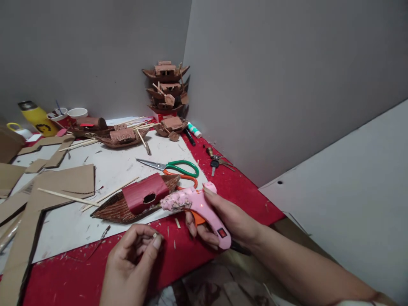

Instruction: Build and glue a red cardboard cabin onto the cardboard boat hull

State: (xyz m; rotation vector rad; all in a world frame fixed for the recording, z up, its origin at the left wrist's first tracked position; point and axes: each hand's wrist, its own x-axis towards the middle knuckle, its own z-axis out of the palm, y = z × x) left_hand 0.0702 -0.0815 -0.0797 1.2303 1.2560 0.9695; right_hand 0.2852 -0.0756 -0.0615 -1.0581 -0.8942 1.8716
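A pink hot glue gun (pixel 207 208) with an orange trigger is gripped in my right hand (pixel 223 216). Its nozzle points left, close to the side of a brown model boat (pixel 114 207); whether it touches I cannot tell. The boat has a dark red curved roof (pixel 137 193) with a ragged hole in its side. My left hand (pixel 137 255) is closed in a pinch in front of the boat, with a small pale piece (pixel 155 235) between thumb and forefinger. Scissors (pixel 168 165) with green and orange handles lie just behind the boat.
Cut cardboard (pixel 70 180) and thin wooden sticks (pixel 68 197) lie at left on white paper (pixel 111 165) over a red cloth (pixel 79 280). Finished boats (pixel 165 76) are stacked in the corner. Keys (pixel 215 163), a yellow bottle (pixel 38 119) and cups (pixel 77 113) stand or lie further back.
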